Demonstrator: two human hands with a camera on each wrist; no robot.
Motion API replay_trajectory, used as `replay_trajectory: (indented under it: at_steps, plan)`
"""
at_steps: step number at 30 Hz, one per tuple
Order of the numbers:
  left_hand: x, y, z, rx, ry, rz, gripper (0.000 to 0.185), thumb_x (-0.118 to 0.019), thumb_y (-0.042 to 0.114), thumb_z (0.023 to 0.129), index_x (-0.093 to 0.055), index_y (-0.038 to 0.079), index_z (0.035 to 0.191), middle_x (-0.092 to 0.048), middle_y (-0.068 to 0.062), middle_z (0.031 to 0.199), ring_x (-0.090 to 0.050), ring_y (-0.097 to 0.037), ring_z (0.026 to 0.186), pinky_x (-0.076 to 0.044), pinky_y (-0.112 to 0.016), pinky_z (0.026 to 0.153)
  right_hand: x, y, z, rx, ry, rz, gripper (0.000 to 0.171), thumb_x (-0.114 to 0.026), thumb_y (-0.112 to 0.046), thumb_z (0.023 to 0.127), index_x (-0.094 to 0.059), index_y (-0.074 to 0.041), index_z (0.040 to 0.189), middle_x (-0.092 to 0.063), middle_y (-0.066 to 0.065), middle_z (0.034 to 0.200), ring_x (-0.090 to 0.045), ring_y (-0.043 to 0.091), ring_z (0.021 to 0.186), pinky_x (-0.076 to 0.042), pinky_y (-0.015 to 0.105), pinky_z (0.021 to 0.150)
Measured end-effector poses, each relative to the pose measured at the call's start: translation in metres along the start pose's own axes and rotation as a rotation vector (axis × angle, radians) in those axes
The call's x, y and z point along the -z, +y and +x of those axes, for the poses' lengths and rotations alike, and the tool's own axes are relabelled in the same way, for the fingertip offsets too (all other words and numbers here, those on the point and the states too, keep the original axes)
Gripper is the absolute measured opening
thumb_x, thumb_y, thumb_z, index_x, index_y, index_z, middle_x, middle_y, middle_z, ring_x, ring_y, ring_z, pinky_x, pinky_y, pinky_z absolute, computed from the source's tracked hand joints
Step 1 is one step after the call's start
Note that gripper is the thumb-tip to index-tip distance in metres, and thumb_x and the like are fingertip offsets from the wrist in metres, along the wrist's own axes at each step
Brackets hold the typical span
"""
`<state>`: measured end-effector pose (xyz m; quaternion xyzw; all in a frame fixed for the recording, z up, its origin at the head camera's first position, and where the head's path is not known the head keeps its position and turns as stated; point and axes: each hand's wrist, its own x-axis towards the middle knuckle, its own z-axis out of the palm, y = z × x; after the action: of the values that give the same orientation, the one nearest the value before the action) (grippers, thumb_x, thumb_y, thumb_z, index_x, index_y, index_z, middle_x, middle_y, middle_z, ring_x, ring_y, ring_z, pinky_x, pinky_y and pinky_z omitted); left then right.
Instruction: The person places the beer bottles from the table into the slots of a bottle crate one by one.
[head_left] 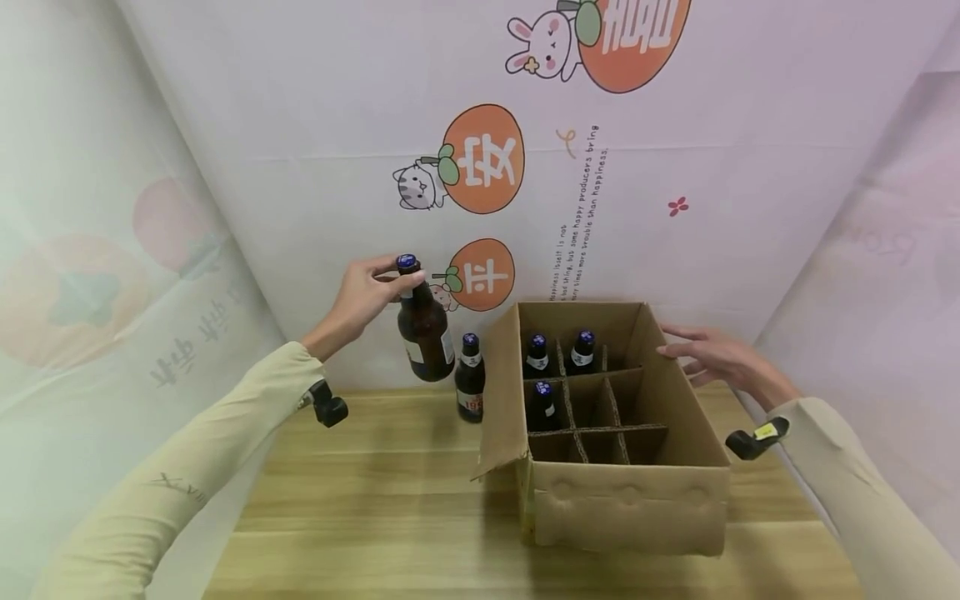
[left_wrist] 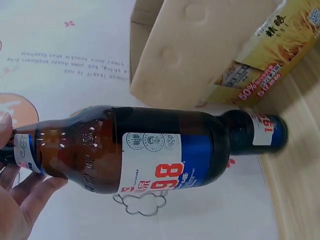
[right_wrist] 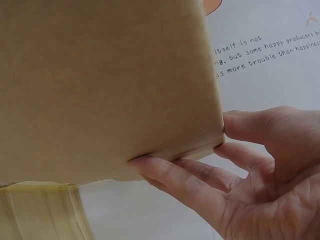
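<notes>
My left hand (head_left: 363,302) pinches a brown beer bottle (head_left: 426,333) by its neck, just below the blue cap. The bottle hangs above the table, slightly tilted; its white and blue label faces the left wrist view. A second beer bottle (head_left: 470,379) stands on the table beside an open cardboard box (head_left: 630,508). Cardboard dividers split the box into compartments. Capped bottles (head_left: 543,404) occupy three of them, toward the left and back. At the box's right rear corner, my right hand (right_wrist: 265,175) grips the flap (right_wrist: 110,100) by its edge, some fingertips hidden behind the cardboard.
The box stands on a wood-grain table (head_left: 360,508), with its left flap (head_left: 501,400) folded outward near the standing bottle. A white printed sheet (head_left: 337,117) hangs behind the table, and pale sheets close off both sides.
</notes>
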<state>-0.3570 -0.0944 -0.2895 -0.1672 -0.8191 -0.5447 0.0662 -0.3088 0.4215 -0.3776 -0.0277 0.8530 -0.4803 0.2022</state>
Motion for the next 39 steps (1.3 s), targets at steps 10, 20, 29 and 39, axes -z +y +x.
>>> replay_trajectory:
  at_steps: [10,20,29,39]
  plan:
    - [-0.013,0.023,-0.001,-0.045,0.018,-0.077,0.037,-0.074,0.035,0.087,-0.072,0.011,0.114,-0.07,-0.008,0.115,-0.069,-0.016,0.097,-0.058,-0.032,0.085,0.004,-0.005,0.004,-0.018,0.018,0.025,0.08,-0.058,-0.028,0.098,-0.007,-0.011,0.158,-0.03,0.034,0.15,-0.053,0.049,0.124,-0.057,0.044,0.089]
    - [-0.024,0.04,0.008,-0.097,0.009,-0.074,0.034,-0.077,0.037,0.085,-0.073,0.018,0.112,-0.072,-0.002,0.111,-0.07,-0.017,0.091,-0.057,-0.028,0.081,0.008,-0.011,0.009,-0.011,0.043,0.001,0.081,-0.06,-0.026,0.097,-0.011,-0.004,0.157,-0.033,0.036,0.149,-0.051,0.051,0.125,-0.058,0.043,0.085]
    - [-0.038,0.065,0.012,-0.182,-0.035,-0.101,0.034,-0.075,0.034,0.087,-0.072,0.013,0.114,-0.071,-0.005,0.11,-0.069,-0.017,0.091,-0.058,-0.031,0.083,0.005,-0.012,0.011,-0.012,0.033,-0.007,0.081,-0.058,-0.022,0.098,-0.004,-0.013,0.158,-0.032,0.037,0.148,-0.053,0.05,0.124,-0.059,0.04,0.08]
    - [-0.053,0.084,0.028,-0.201,-0.053,-0.159,0.041,-0.075,0.03,0.087,-0.068,0.013,0.124,-0.069,-0.007,0.119,-0.067,-0.018,0.097,-0.059,-0.034,0.08,0.006,-0.012,0.013,-0.008,0.025,0.01,0.08,-0.057,-0.019,0.098,-0.004,-0.013,0.158,-0.031,0.038,0.148,-0.063,0.042,0.114,-0.06,0.04,0.081]
